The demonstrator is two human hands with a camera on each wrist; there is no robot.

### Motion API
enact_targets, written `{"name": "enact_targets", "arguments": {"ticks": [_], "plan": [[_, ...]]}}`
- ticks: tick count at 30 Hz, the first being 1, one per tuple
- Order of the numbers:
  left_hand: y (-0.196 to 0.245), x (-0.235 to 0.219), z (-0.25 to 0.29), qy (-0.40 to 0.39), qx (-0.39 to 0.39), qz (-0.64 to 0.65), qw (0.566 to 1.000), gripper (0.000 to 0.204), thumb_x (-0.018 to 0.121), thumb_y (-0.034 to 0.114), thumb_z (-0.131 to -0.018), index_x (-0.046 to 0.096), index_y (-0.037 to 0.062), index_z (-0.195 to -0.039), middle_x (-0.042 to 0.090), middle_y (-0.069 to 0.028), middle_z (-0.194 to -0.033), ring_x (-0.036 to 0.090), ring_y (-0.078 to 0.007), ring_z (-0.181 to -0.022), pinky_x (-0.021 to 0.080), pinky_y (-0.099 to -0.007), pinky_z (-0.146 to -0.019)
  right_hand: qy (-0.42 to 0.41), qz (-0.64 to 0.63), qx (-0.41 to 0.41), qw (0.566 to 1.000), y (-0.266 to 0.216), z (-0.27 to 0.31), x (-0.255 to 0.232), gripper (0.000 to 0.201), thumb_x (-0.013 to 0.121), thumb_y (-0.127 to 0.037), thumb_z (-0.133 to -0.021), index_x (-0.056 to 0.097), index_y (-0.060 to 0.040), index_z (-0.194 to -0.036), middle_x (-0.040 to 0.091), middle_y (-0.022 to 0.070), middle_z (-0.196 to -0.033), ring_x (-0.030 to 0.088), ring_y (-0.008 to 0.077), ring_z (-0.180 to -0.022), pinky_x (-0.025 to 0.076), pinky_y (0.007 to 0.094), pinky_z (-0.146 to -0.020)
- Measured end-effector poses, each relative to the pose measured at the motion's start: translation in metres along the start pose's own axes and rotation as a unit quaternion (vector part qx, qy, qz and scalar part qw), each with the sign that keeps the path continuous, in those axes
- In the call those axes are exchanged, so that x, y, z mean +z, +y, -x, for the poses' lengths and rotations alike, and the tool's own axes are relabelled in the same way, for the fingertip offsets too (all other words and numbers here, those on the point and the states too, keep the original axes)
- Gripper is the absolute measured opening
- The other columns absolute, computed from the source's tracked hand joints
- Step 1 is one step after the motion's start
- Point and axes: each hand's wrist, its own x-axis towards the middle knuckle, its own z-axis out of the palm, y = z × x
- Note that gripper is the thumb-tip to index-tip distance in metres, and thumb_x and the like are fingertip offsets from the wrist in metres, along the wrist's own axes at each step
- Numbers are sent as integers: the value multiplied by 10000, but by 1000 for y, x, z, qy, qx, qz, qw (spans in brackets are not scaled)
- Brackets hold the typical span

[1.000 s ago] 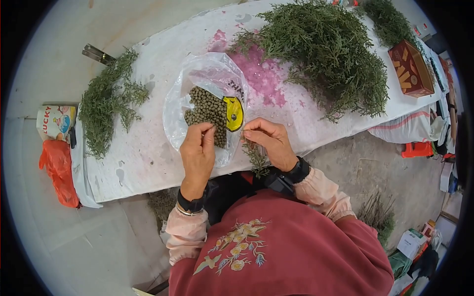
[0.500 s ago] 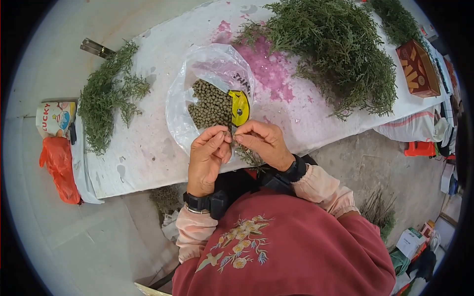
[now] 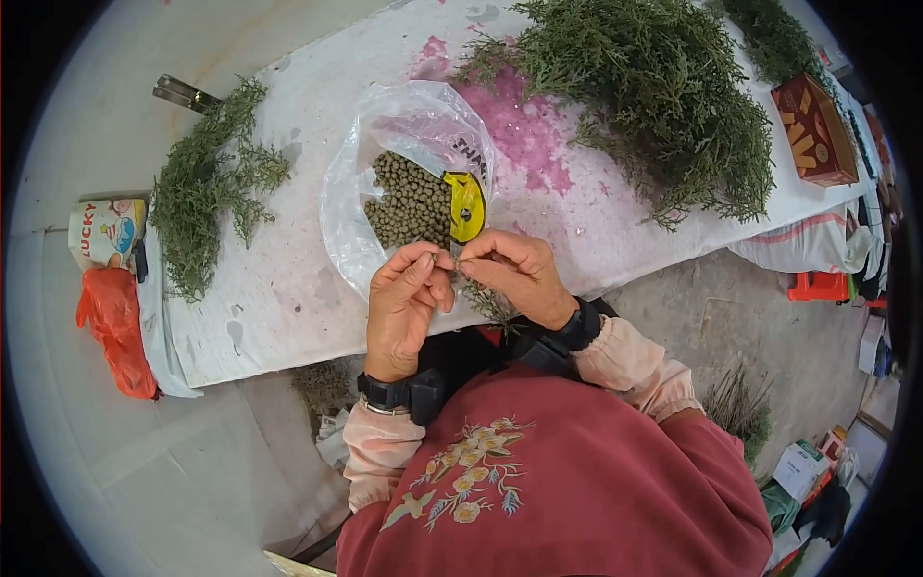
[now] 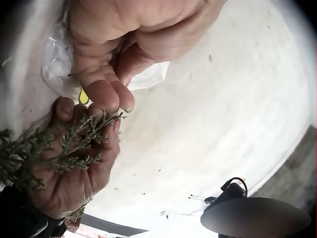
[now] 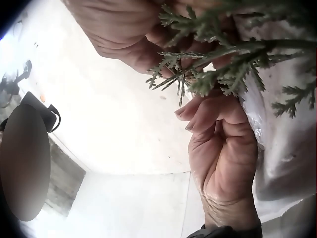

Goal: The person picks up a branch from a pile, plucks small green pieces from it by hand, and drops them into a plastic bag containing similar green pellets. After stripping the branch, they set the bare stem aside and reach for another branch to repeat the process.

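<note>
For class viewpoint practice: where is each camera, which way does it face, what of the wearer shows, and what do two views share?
Head: head-worn, facing forward and down at table, plastic bag and pellets; left hand, right hand, sleeves and embroidered garment show.
Left wrist: worn there, facing that hand's work at a conifer sprig; left hand at top, right hand below.
Right wrist: worn there, facing that hand's work; right hand at top, left hand below.
Wrist views share the conifer sprig and both hands.

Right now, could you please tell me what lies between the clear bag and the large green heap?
The head view shows a pink stain on the white tabletop there.
</note>
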Motion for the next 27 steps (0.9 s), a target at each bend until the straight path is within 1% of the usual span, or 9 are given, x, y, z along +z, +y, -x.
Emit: {"name": "enact_targets", "arguments": {"ticks": [3,6,9,14,21,24,27], "plan": [[-2,-2,0,-3,7,-7,1000,143,559,87,-870,599,0,-977,592,-76,-869,466,-98,-597,390,-243,-518,2,0,12,1000,-3,0,0,74,600,-48,-849,609,-3,-907,580,-26,-802,490,17,-711,397,173,-624],[-2,1,-1,20,6,21,1000,123,571,45,-860,606,-24,-956,598,-96,-817,500,-119,-593,427,-265,-506,7,-6,22,1000,-5,0,1,73,601,-49,-848,609,-3,-905,582,-26,-791,496,20,-697,401,174,-614],[-4,-5,-2,6,8,27,1000,125,582,42,-851,610,-28,-951,598,-93,-814,496,-119,-588,424,-265,-501,19,-16,30,999,-6,-1,2,71,602,-46,-846,609,-3,-902,582,-27,-776,502,25,-679,405,176,-601],[-3,-8,-2,-15,-6,41,999,140,594,51,-845,618,-35,-952,596,-87,-798,487,-118,-580,419,-268,-492,11,-16,22,1000,-6,-1,1,69,591,-60,-855,604,-6,-896,581,-25,-751,504,30,-651,411,182,-581],[-3,-5,-1,-3,-18,14,1000,154,583,44,-849,622,-36,-975,603,-89,-790,495,-124,-585,432,-275,-509,8,-7,21,1000,-5,-2,2,71,570,-73,-868,597,-11,-887,573,-25,-730,496,30,-642,403,184,-569],[-2,-3,-1,0,-22,6,1000,155,582,40,-848,622,-36,-977,608,-91,-791,503,-128,-590,438,-276,-519,2,7,0,1000,-7,-1,3,60,570,-63,-863,594,-10,-877,564,-29,-717,484,22,-640,391,181,-563],[-1,-4,0,-2,-26,2,1000,156,582,36,-846,622,-36,-979,612,-93,-794,511,-131,-597,445,-277,-529,9,9,-1,1000,-6,-1,4,54,575,-60,-858,593,-10,-869,554,-33,-704,469,14,-634,377,180,-552]]}}
